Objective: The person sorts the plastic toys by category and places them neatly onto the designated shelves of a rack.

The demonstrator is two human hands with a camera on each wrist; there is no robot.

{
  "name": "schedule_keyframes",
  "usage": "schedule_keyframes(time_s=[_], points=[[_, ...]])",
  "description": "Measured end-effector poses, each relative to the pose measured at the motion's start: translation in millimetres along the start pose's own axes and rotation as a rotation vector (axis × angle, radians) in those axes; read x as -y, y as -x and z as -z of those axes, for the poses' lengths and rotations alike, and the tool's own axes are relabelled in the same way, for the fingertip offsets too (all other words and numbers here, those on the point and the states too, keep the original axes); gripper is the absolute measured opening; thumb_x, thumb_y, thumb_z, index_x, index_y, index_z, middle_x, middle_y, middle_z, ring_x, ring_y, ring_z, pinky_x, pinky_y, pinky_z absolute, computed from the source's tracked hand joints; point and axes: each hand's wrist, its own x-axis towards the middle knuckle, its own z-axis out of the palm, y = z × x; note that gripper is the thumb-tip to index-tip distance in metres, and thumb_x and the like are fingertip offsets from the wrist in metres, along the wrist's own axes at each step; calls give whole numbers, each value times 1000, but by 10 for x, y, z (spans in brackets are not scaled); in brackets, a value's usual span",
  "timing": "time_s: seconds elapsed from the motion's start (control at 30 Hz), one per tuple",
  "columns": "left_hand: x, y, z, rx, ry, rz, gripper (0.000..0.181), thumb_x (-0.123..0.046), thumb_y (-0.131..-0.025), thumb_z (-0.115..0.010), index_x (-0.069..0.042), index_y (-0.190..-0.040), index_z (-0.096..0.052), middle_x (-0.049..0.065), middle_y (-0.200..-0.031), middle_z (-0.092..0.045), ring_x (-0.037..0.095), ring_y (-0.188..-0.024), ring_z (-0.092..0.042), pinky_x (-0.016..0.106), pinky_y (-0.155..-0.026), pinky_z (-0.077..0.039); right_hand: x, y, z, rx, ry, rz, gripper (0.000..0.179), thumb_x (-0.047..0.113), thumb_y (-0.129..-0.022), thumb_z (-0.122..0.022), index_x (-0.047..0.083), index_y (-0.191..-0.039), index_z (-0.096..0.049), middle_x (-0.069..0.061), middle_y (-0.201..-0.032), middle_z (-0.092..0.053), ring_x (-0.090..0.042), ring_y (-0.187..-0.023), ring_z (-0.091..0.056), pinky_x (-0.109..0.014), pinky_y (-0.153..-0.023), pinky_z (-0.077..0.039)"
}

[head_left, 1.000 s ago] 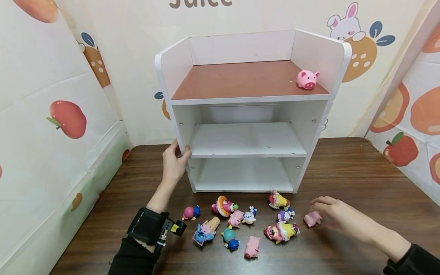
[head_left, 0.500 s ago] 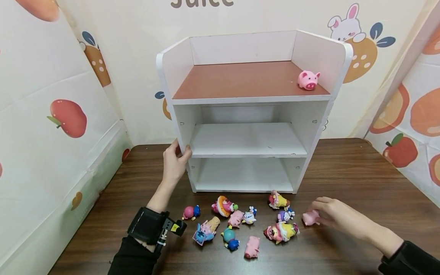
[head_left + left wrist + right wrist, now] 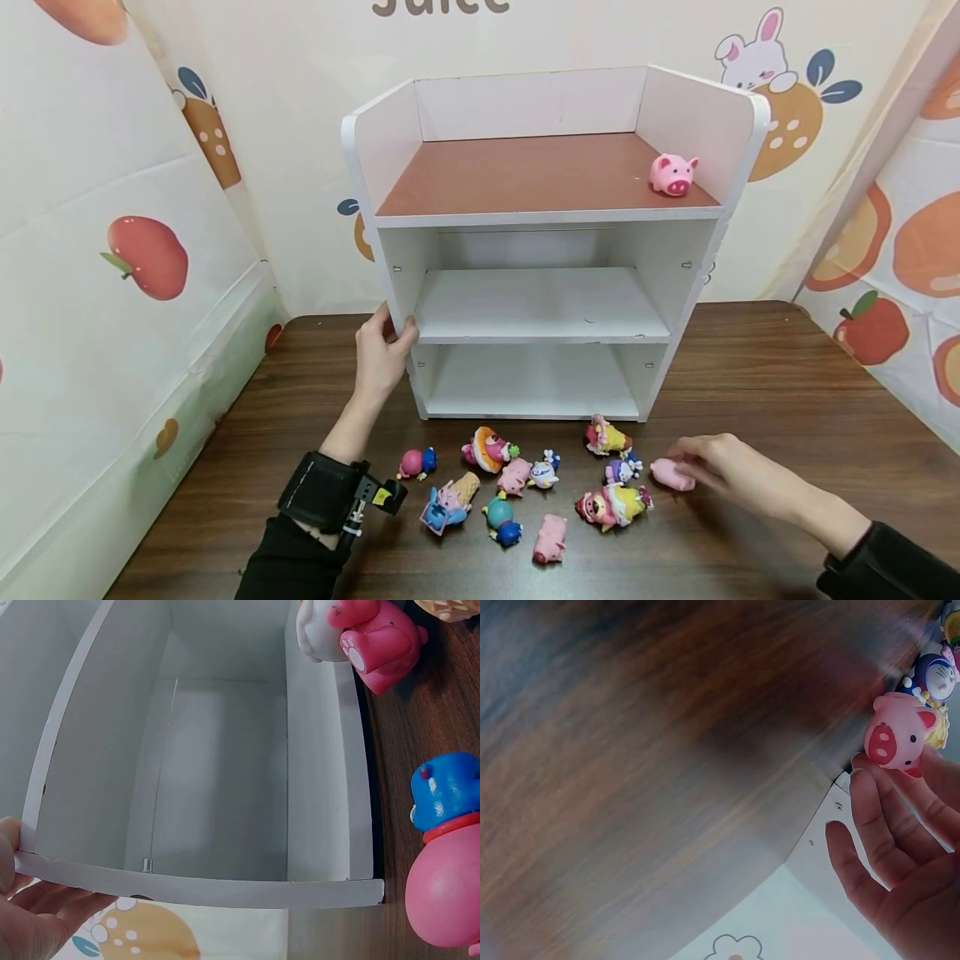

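A white shelf unit [image 3: 506, 219] with a brown top board stands on the table. My left hand [image 3: 380, 354] grips the front edge of its left side panel; the left wrist view has the thumb at the edge and fingers outside. Down at the right, my right hand [image 3: 738, 475] pinches a small pink toy pig [image 3: 672, 474], which is low over or on the table; I cannot tell which. In the right wrist view the pig [image 3: 896, 735] has its red snout turned to the camera, between thumb and fingertips, other fingers spread.
Several figurines lie before the shelf, among them a pink pig [image 3: 551, 538], a yellow-and-pink figure [image 3: 615, 507], a teal-and-blue one [image 3: 502, 518] and an orange-ringed one [image 3: 490, 450]. Another pink pig [image 3: 672, 175] sits on the top board's right. Printed sheets [image 3: 142, 375] wall the table [image 3: 787, 375].
My right hand has shifted slightly left with the toy pig, which has turned. My left hand keeps its place on the shelf unit.
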Motion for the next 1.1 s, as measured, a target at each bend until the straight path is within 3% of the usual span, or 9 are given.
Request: schedule_keyframes(time_s=[0.37, 0.63, 0.93, 1.1], points=[[10, 2, -1, -1, 7, -1, 30, 10, -81, -48, 15, -110, -52, 31, -104, -56, 40, -93, -56, 45, -74, -48, -74, 23, -27, -39, 12, 8, 23, -11, -71, -63, 9, -83, -63, 10, -76, -59, 2, -67, -50, -12, -54, -40], [5, 1, 2, 1, 3, -4, 30, 10, -81, -48, 15, -110, -52, 31, -104, -56, 41, -92, -56, 45, -74, -48, -10, -3, 21, -86, 79, 8, 26, -10, -67, -66, 8, -86, -62, 7, -80, -59, -2, -71, -53, -17, -57, -45], [3, 0, 5, 2, 9, 0, 29, 10, -81, -48, 16, -109, -52, 31, -103, -56, 40, -92, -56, 46, -74, -48, 61, -10, 20, -57, 92, 103, 39, 6, -60, -76, 14, -94, -61, 13, -89, -53, -3, -78, -50, -8, -67, -36], [0, 1, 3, 6, 10, 7, 30, 9, -81, -48, 15, -110, -52, 31, -104, -56, 40, -93, -56, 46, -75, -48, 64, 0, -20, -41, 120, 90, 45, 2, -53, -77, 13, -93, -61, 11, -88, -54, -3, -76, -50, -11, -63, -40]])
